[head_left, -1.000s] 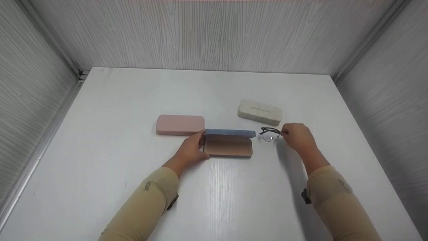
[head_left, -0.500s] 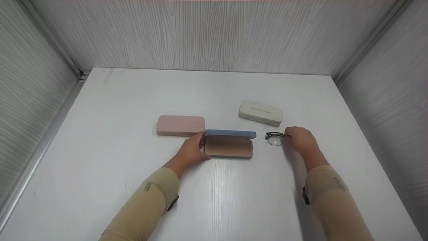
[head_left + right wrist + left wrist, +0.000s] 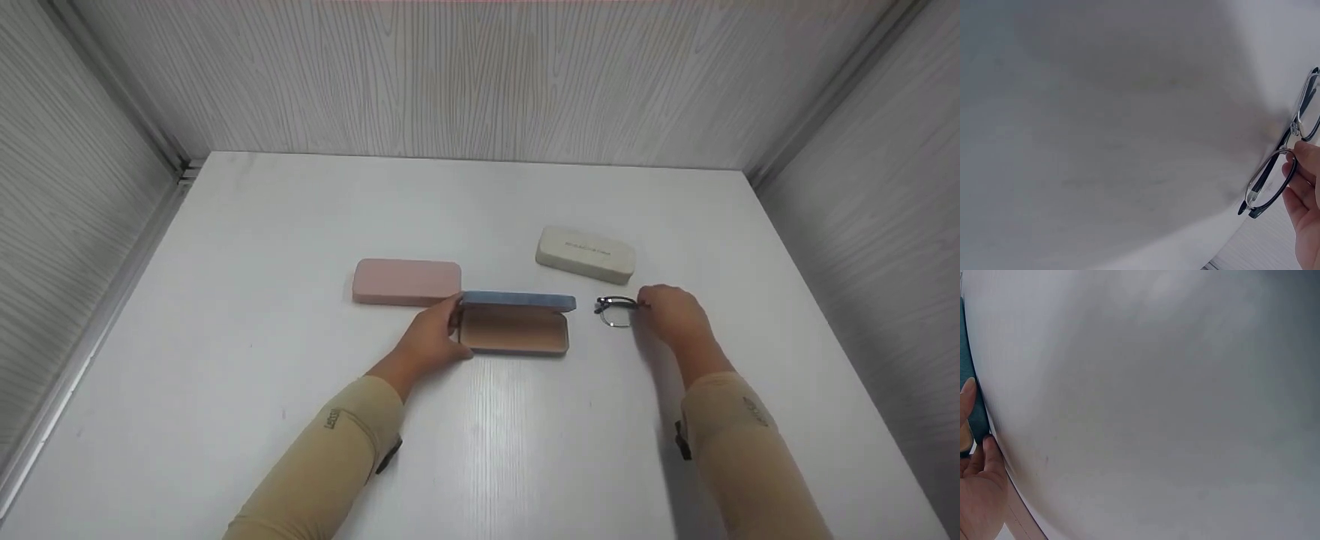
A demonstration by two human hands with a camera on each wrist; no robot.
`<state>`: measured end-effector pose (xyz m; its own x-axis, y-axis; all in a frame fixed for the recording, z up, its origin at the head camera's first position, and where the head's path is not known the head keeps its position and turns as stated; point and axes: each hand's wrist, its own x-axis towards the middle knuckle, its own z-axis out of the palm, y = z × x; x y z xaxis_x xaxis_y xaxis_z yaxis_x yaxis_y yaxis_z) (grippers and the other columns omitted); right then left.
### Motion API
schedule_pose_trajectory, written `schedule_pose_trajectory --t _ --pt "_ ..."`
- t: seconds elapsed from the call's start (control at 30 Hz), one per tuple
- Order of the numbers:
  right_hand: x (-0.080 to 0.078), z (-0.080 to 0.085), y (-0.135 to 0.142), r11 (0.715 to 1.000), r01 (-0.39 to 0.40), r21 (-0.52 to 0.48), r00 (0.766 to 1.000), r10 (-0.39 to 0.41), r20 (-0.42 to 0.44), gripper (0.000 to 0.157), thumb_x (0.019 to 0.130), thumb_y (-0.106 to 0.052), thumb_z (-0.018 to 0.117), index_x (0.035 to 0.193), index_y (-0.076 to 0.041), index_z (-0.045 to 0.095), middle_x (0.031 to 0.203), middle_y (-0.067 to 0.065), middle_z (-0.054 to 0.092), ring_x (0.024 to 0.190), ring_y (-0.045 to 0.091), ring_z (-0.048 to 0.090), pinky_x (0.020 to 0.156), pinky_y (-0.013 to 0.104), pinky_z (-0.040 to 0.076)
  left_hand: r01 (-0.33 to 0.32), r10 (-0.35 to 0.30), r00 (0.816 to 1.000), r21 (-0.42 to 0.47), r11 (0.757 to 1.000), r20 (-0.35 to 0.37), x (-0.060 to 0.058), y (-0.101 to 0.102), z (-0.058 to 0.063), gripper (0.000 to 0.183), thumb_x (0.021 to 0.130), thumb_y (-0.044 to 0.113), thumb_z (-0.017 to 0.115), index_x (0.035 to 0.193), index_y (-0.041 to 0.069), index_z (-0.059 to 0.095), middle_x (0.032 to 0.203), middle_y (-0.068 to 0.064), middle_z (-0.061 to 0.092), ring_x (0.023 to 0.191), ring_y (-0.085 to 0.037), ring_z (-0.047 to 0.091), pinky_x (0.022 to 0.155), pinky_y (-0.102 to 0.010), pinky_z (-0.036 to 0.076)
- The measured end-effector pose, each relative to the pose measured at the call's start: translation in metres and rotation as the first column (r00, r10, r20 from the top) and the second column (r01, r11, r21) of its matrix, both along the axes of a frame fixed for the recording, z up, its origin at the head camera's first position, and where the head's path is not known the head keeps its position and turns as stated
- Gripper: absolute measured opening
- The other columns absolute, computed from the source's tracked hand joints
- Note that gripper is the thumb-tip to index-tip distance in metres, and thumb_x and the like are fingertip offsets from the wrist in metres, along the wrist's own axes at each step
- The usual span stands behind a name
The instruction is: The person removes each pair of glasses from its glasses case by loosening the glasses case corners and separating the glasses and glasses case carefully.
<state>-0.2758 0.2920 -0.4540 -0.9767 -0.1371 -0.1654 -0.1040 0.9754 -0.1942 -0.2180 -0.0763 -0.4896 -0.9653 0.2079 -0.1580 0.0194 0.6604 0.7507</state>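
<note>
A blue glasses case (image 3: 517, 300) with a brown lining lies with its lid raised in the middle of the table, and nothing shows inside it. My left hand (image 3: 429, 337) grips its left end, thumb at the front edge; the left wrist view shows this hand (image 3: 982, 489) at the case's end (image 3: 976, 405). To the right of the case, my right hand (image 3: 676, 315) pinches a pair of glasses (image 3: 616, 303). In the right wrist view the thumb and fingers hold the glasses (image 3: 1264, 185) near the bridge, with the dark temples folded.
A closed pink glasses case (image 3: 405, 281) lies behind my left hand, next to the blue one. Farther back on the right is a closed cream case (image 3: 585, 253) with lettering. Grey wood-grain panels (image 3: 480, 82) stand around the white table (image 3: 300, 202).
My right hand has shifted slightly right and toward me with the glasses, then almost stopped. The left hand and the blue case stay in place.
</note>
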Motion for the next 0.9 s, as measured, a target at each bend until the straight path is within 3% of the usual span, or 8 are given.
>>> schedule_pose_trajectory --t 0.17,0.37,0.53,0.6,0.73,0.9 --pt "0.001 0.006 -0.002 1.0 0.008 -0.024 1.0 -0.008 0.009 0.025 0.089 -0.003 0.052 0.113 -0.003 0.06 0.118 0.019 0.057 0.114 0.038 0.048 0.097 0.051 0.037 0.015 -0.016 1.0 0.021 1.0 0.006 0.0 -0.001 0.0 0.095 0.07 0.012 0.078 0.145 0.008 0.02 0.143 -0.007 0.036 0.126 -0.017 0.04 0.101 -0.024 0.036" --pt "0.001 0.016 -0.008 0.998 0.015 -0.063 1.0 -0.015 -0.003 0.027 0.09 -0.009 0.054 0.116 -0.003 0.059 0.121 0.019 0.055 0.118 0.038 0.044 0.099 0.052 0.034 0.021 -0.022 1.0 0.031 0.999 0.007 0.0 -0.001 0.0 0.096 0.07 0.011 0.078 0.145 0.007 0.02 0.142 -0.008 0.036 0.127 -0.017 0.039 0.101 -0.023 0.036" --pt "0.0 0.021 -0.019 0.985 0.011 -0.17 0.999 -0.017 -0.036 0.029 0.091 -0.016 0.055 0.117 -0.003 0.058 0.121 0.018 0.055 0.119 0.036 0.044 0.101 0.05 0.033 0.012 -0.012 1.0 0.02 1.0 0.005 0.001 -0.001 0.0 0.096 0.069 0.011 0.079 0.145 0.009 0.022 0.142 -0.006 0.038 0.127 -0.016 0.039 0.101 -0.023 0.036" --pt "0.001 0.023 -0.026 0.968 0.028 -0.248 0.999 -0.038 -0.034 0.028 0.091 -0.021 0.055 0.115 -0.005 0.059 0.12 0.015 0.057 0.119 0.034 0.046 0.1 0.049 0.036 0.009 -0.009 1.0 0.011 1.0 0.007 0.001 -0.001 0.0 0.096 0.069 0.012 0.079 0.145 0.01 0.022 0.142 -0.005 0.037 0.127 -0.016 0.039 0.101 -0.023 0.036" --pt "0.005 0.025 -0.042 0.904 0.057 -0.424 0.998 -0.066 -0.008 0.029 0.091 -0.031 0.055 0.111 -0.011 0.061 0.113 0.009 0.061 0.112 0.027 0.052 0.094 0.044 0.042 0.005 -0.005 1.0 0.004 1.0 0.011 0.0 -0.001 0.0 0.096 0.069 0.011 0.079 0.145 0.009 0.021 0.142 -0.007 0.037 0.126 -0.017 0.04 0.101 -0.024 0.036" --pt "0.01 0.025 -0.061 0.819 0.079 -0.568 0.995 -0.031 0.095 0.044 0.088 -0.048 0.053 0.114 -0.013 0.06 0.113 0.006 0.059 0.108 0.024 0.052 0.092 0.043 0.044 0.002 -0.002 1.0 -0.005 1.0 0.016 -0.001 0.0 0.001 0.096 0.069 0.012 0.078 0.145 0.008 0.02 0.143 -0.009 0.036 0.126 -0.019 0.041 0.102 -0.026 0.036"
